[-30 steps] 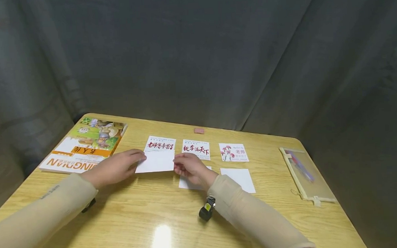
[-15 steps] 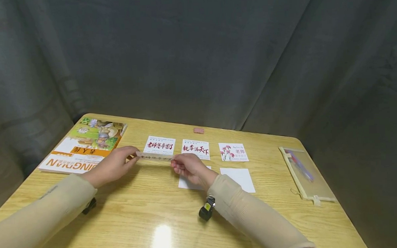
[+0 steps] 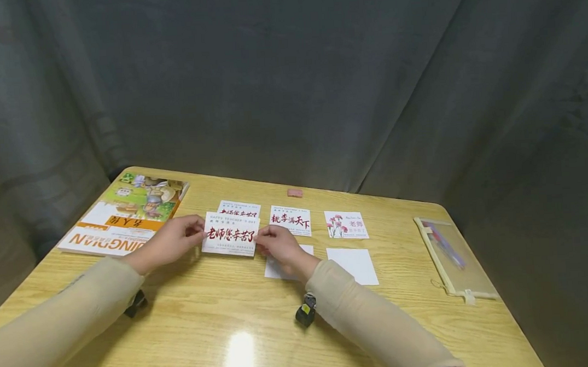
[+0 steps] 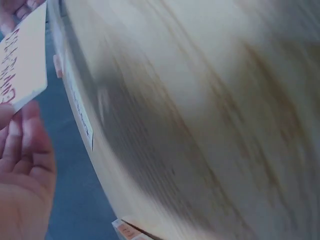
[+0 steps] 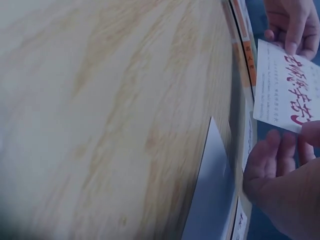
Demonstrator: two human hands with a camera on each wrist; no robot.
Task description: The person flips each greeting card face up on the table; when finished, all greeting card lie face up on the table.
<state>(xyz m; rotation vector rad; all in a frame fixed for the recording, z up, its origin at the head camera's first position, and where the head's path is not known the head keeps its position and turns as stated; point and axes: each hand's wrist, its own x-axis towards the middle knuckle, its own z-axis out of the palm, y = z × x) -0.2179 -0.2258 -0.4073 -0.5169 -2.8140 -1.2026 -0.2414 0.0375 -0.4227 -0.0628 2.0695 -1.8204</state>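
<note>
Between both hands a white card with red Chinese lettering (image 3: 230, 234) is held up off the table, its printed face toward me. My left hand (image 3: 170, 242) pinches its left edge, and my right hand (image 3: 285, 248) pinches the right edge. Behind it lies a card with the same lettering (image 3: 239, 209), partly hidden. To the right are another red-lettered card (image 3: 289, 222) and a card with pink flowers (image 3: 346, 225). A blank white card (image 3: 278, 269) lies partly under my right hand, and a second blank card (image 3: 353, 266) is beside my right wrist.
Books (image 3: 132, 209) are stacked at the left of the wooden table (image 3: 192, 330). A small pink eraser-like block (image 3: 295, 193) sits near the back edge. At the right lies a mesh zip pouch (image 3: 457, 258) with pens inside. A grey curtain (image 3: 270, 86) hangs behind.
The held card has turned from its blank side, through nearly edge-on, to its red-lettered side. Both hands stay at its edges in nearly the same place.
</note>
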